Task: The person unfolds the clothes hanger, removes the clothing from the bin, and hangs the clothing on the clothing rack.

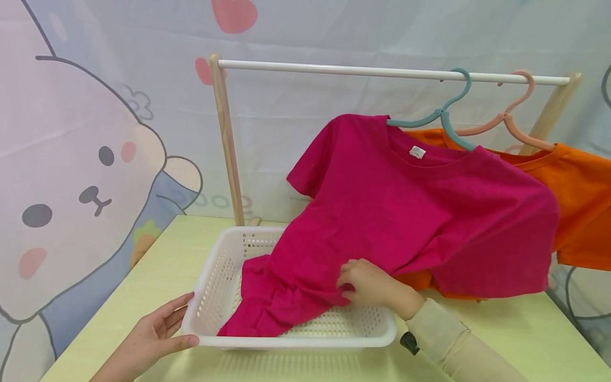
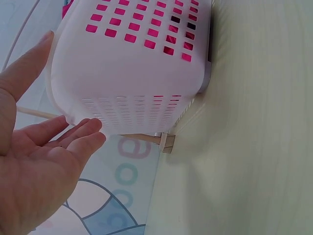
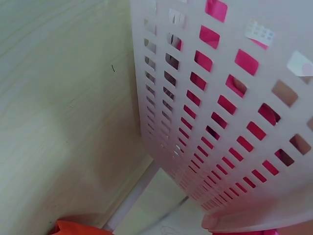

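Observation:
A magenta T-shirt [image 1: 363, 201] hangs at its neck from a teal hanger [image 1: 453, 109], its lower part bunched inside a white perforated plastic basket [image 1: 286, 342]. My right hand [image 1: 374, 286] is over the basket's right half, fingers curled against the shirt and pinching its cloth. In the right wrist view the basket wall [image 3: 195, 122] fills much of the frame and mostly hides that hand. At the basket's front left corner, my left hand [image 1: 155, 329] rests its thumb and fairly straight fingers against the rim. The left wrist view shows the left palm [image 2: 39, 181] uncurled beside the basket.
A white rail [image 1: 334, 69] on wooden posts [image 1: 226, 143] spans the back of the pale table [image 1: 157, 270]. Behind the magenta shirt, an orange T-shirt [image 1: 582, 201] hangs on a pink hanger [image 1: 520, 127]. A cartoon-printed cloth [image 1: 86, 159] covers the background.

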The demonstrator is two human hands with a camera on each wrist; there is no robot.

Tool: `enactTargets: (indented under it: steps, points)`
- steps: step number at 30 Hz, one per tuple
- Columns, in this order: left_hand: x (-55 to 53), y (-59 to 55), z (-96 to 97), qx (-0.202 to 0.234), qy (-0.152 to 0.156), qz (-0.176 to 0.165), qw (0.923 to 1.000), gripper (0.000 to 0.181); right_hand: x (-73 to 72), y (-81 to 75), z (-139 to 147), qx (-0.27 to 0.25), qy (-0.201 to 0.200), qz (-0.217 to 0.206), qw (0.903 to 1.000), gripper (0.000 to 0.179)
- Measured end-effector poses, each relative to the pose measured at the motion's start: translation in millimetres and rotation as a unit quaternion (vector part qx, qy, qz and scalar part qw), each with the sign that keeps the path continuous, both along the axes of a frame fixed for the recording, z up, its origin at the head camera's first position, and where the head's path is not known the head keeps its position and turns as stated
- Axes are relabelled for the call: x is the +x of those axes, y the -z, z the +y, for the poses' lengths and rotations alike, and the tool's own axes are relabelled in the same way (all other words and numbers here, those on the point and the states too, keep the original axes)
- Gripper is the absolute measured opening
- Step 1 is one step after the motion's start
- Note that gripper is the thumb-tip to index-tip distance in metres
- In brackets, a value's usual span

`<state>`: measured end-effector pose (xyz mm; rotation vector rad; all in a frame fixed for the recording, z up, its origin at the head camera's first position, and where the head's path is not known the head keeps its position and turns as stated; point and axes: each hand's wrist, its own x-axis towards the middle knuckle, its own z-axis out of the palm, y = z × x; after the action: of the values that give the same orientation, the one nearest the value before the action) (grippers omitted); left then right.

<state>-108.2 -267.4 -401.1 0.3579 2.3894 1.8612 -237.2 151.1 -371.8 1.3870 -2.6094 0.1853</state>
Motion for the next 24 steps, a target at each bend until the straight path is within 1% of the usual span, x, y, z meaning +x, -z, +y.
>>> enactTargets:
  steps: [3, 5, 8, 10, 13, 17, 20, 24]
  points:
    - [0.2, -1.0, -0.4, -0.007, -0.004, -0.014, 0.9999, 0.079, -1.6, 0.0, 1, -0.008, -0.006, 0.009, 0.9999, 0.007]
    - [0.4, -1.6, -0.3, -0.011, -0.008, -0.023, 0.9997, 0.080, -2.0, -2.3, 1, -0.024, -0.001, 0.010, 0.9997, 0.006]
    - [-0.4, -2.5, -0.1, -0.014, -0.006, -0.023, 0.9996, 0.079, -4.8, -8.8, 5, -0.065, 0.015, 0.000, 0.9978, 0.006]
    - [-0.6, -2.9, 0.3, -0.015, -0.006, -0.023, 0.9996, 0.079, -7.1, -15.7, 8, -0.102, 0.029, -0.015, 0.9942, 0.006]
    - [-0.1, -2.2, 0.0, -0.013, -0.005, -0.020, 0.9997, 0.079, -12.9, -24.8, 14, -0.167, 0.042, -0.033, 0.9846, 0.006]
    - [0.0, -1.0, -0.2, -0.011, -0.007, -0.016, 0.9998, 0.079, -20.1, -37.6, 23, -0.237, 0.074, -0.044, 0.9675, 0.009]
    - [-0.3, 0.0, -0.4, -0.008, -0.005, -0.011, 0.9999, 0.079, -24.4, -49.1, 30, -0.265, 0.108, -0.044, 0.9573, 0.011]
    - [-0.5, 1.0, -0.9, -0.004, 0.000, -0.006, 1.0000, 0.079, -29.2, -66.7, 40, -0.285, 0.147, -0.036, 0.9464, 0.012]
